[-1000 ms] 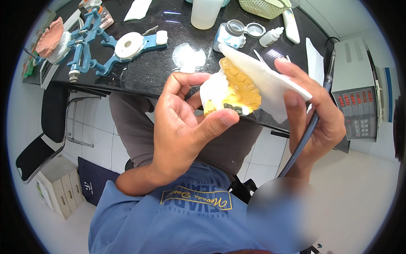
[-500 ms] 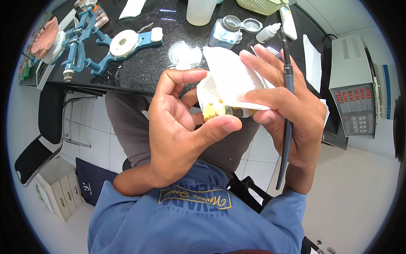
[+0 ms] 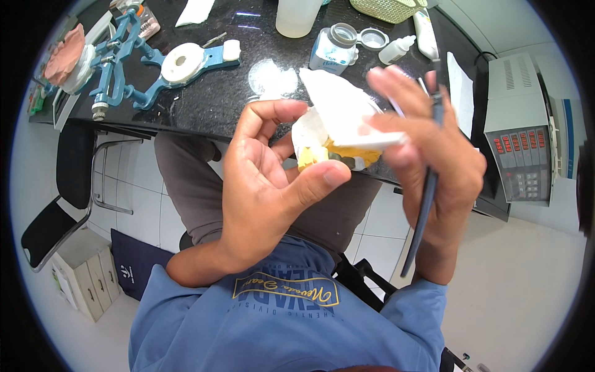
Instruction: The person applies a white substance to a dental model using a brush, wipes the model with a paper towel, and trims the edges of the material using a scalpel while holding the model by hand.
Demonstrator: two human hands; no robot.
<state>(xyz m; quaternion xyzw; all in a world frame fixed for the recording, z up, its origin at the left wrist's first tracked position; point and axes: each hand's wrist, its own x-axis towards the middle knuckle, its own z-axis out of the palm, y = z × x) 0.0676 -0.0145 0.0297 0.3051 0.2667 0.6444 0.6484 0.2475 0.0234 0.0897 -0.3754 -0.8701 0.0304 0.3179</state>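
My left hand [image 3: 260, 186] is closed around a dental cast [image 3: 308, 157] with a white base and yellow parts, held above my lap at the table's edge. Grey-green patches show along the cast's near side. A folded white tissue [image 3: 338, 105] covers much of its top, so that part is hidden. My right hand [image 3: 443, 155], smeared by motion, pinches the tissue's right end between thumb and finger. The same hand carries a slim dark-handled instrument [image 3: 416, 229], its tapered end pointing down toward me; its far tip is blurred.
A blue articulator [image 3: 142, 93] with a pink cast [image 3: 65, 56] stands on the black table [image 3: 211, 115] at left. Beyond my hands are an uncapped jar [image 3: 331, 53], a small dropper bottle [image 3: 396, 49], a cup [image 3: 295, 17] and a basket [image 3: 390, 9]. A control unit [image 3: 517, 124] sits right.
My right hand has shifted slightly right and drawn the tissue's near edge up, baring more of the yellow cast. My left hand keeps its hold, moved slightly right.
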